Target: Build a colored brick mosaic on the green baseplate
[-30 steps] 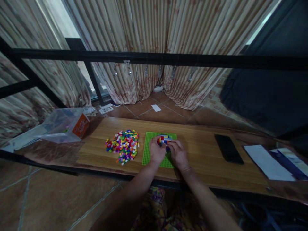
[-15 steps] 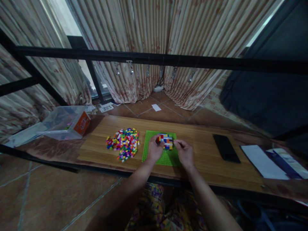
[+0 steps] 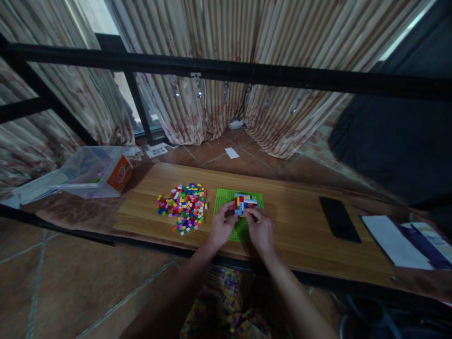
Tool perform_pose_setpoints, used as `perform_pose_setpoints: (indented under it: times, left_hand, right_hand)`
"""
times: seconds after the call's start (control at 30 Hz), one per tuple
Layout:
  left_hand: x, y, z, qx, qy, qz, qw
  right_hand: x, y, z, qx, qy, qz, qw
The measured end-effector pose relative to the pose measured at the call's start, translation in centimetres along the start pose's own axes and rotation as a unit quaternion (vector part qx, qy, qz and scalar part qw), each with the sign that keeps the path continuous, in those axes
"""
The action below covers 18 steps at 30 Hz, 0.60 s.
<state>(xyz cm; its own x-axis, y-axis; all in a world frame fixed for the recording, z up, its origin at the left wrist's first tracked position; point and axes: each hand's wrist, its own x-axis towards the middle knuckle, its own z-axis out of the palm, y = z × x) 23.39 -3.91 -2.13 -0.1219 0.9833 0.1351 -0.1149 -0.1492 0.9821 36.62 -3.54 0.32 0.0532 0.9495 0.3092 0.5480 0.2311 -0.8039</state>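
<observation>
A block of joined toy bricks (image 3: 245, 201), red, blue, white and yellow, is over the green studded baseplate (image 3: 222, 194). My left hand (image 3: 223, 227) grips the block by its left side, thumb toward the near edge. My right hand (image 3: 261, 229) has its fingers closed against the block's near edge, hiding part of it. Whether a small loose brick is between those fingers, I cannot make out. To the left of the baseplate lies a pile of loose coloured bricks (image 3: 189, 205).
The wooden board (image 3: 293, 221) carries a black phone-like slab (image 3: 339, 219) at right, near white paper (image 3: 393, 240). A clear plastic box (image 3: 95, 172) with an orange label stands at far left. A black rail (image 3: 226, 70) crosses before the curtains.
My right hand has moved from the block's right side to its near edge. The block appears turned and tilted, with my left hand lower on it. The camera view has shifted slightly.
</observation>
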Motion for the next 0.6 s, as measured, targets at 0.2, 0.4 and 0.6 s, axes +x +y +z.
perform_pose_setpoints:
  times: [0.2, 0.4, 0.6]
  left_hand:
    - [-0.07, 0.03, -0.03, 0.038, -0.006, 0.023, 0.999]
    - [-0.29, 0.01, 0.14, 0.054, 0.003, 0.037, 0.998]
    - [-0.33, -0.05, 0.2, 0.071, 0.006, 0.03, 0.997]
  right_hand:
    - [-0.13, -0.44, 0.68, -0.04, 0.015, -0.004, 0.999]
    - [-0.3, -0.5, 0.57, -0.026, 0.023, 0.031, 0.999]
    - [-0.2, -0.62, 0.47, -0.008, 0.036, 0.073, 0.997]
